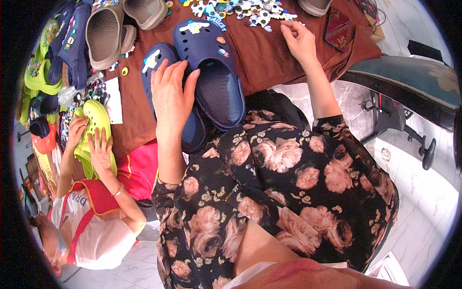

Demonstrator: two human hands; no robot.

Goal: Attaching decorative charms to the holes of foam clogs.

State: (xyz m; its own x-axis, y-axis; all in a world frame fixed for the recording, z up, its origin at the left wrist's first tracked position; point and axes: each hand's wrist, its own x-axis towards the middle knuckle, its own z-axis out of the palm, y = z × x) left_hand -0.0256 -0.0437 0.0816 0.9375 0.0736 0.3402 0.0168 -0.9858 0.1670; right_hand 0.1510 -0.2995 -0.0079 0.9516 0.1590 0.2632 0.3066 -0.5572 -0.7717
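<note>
Two navy clogs point(210, 65) lie side by side at the brown cloth's near edge, toes pointing away. Each has a white dog-like charm point(194, 27) on its toe; the right one also carries small round charms. My left hand point(169, 91) lies over the left navy clog point(150, 61), fingers stretched out and thumb apart, partly hiding it. Farther right, my right hand point(299, 42) is at the edge of a pile of small charms point(262, 12), with thumb and forefinger drawn together. Whatever is between those fingertips is too small to make out.
Grey-brown clogs point(105, 36) stand at the far left. At left, a co-worker's hands point(100, 149) handle a lime-green clog point(97, 118). A dark red patterned case point(338, 30) lies right of my right hand. A padded chair point(409, 77) stands beyond the table's right side.
</note>
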